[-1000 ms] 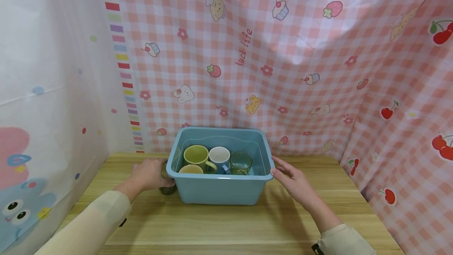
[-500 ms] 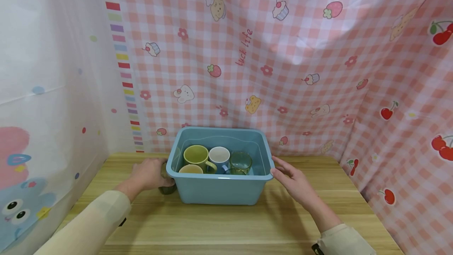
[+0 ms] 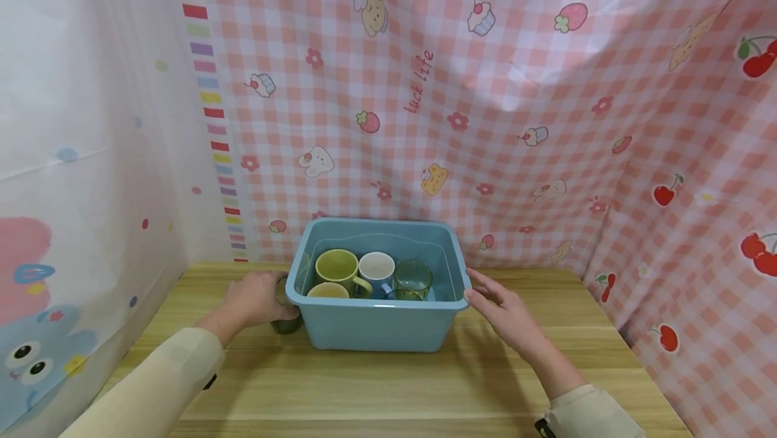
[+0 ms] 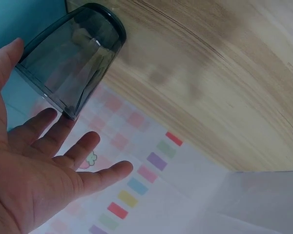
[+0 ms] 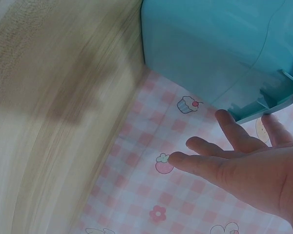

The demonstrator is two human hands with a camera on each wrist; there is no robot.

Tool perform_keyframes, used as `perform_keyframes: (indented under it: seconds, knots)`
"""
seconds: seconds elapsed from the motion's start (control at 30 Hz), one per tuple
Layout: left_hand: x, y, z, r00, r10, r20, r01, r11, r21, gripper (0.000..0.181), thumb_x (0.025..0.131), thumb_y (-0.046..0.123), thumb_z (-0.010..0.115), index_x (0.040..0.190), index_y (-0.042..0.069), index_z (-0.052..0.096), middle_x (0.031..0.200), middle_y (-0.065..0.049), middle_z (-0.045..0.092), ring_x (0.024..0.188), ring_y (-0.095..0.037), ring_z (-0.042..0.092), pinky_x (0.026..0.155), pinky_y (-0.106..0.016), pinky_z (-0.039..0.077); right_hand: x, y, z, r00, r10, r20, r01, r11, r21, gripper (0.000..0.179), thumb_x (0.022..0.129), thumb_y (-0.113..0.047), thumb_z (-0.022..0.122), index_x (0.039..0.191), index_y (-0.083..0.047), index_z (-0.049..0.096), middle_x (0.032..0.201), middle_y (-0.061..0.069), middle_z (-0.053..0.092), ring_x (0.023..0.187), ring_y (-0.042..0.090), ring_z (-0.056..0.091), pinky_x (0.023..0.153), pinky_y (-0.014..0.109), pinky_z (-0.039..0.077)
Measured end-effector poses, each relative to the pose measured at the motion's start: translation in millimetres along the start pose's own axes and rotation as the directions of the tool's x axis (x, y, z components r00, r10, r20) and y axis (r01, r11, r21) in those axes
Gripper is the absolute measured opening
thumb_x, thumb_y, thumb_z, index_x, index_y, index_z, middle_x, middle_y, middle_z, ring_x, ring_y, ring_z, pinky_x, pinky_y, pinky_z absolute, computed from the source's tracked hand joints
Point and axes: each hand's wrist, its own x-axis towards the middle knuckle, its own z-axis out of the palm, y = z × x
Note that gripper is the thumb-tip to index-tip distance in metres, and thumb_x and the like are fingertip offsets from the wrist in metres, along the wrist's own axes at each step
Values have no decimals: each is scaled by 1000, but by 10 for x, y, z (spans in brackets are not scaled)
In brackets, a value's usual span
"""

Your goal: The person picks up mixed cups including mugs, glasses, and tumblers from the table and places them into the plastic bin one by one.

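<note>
A dark, see-through drinking glass stands at the left side of the light-blue plastic bin. My left hand holds it near the rim, thumb on one side and fingertips on the other; in the head view the hand hides most of the glass. At the bin's right end, my right hand touches the rim with thumb and fingertips, the fingers fairly straight. Inside the bin sit a green mug, a white-and-blue mug, a yellow cup and a greenish glass. Another glass rim is partly hidden behind the front wall.
The bin rests on a wooden table, close to its back edge. A pink checked cloth hangs right behind, and patterned cloths enclose the sides.
</note>
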Motion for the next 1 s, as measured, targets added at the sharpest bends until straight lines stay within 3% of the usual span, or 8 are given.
perform_keyframes:
  seconds: [0.2, 0.53, 0.77, 1.0]
  knots:
    - [-28, -92, -40, 1000, -8, -9, 8, 1000, -5, 89, 79, 48, 88, 146, -3, 59, 136, -27, 70, 123, -50, 66, 94, -79, 50, 7, 11, 3, 1000, -6, 1, 6, 1000, 2, 63, 108, -50, 60, 164, -27, 45, 155, 22, 59, 147, 41, 53, 118, 65, 45]
    - [-117, -216, -300, 999, -14, -39, 13, 1000, -11, 94, 82, 52, 86, 152, -2, 53, 138, -29, 68, 119, -51, 68, 87, -74, 54, -20, 18, -6, 1000, -10, 6, 10, 1000, 0, 63, 109, -49, 59, 165, -26, 44, 156, 23, 58, 147, 41, 53, 118, 65, 45]
    - [-201, -242, -494, 998, -16, -58, 12, 997, -73, 97, 85, 50, 86, 153, -8, 49, 146, -36, 60, 129, -56, 61, 98, -70, 54, -11, 13, -4, 1000, -7, 7, 7, 1000, 4, 62, 109, -49, 60, 165, -27, 44, 155, 22, 59, 146, 41, 54, 118, 66, 45]
    - [-255, -258, -642, 996, -22, -83, 15, 996, -84, 98, 87, 51, 84, 157, -6, 45, 153, -37, 53, 136, -59, 54, 103, -73, 51, 9, 29, 2, 1000, -19, 11, 19, 1000, 11, 62, 109, -48, 60, 165, -26, 44, 156, 23, 58, 147, 41, 54, 118, 65, 45]
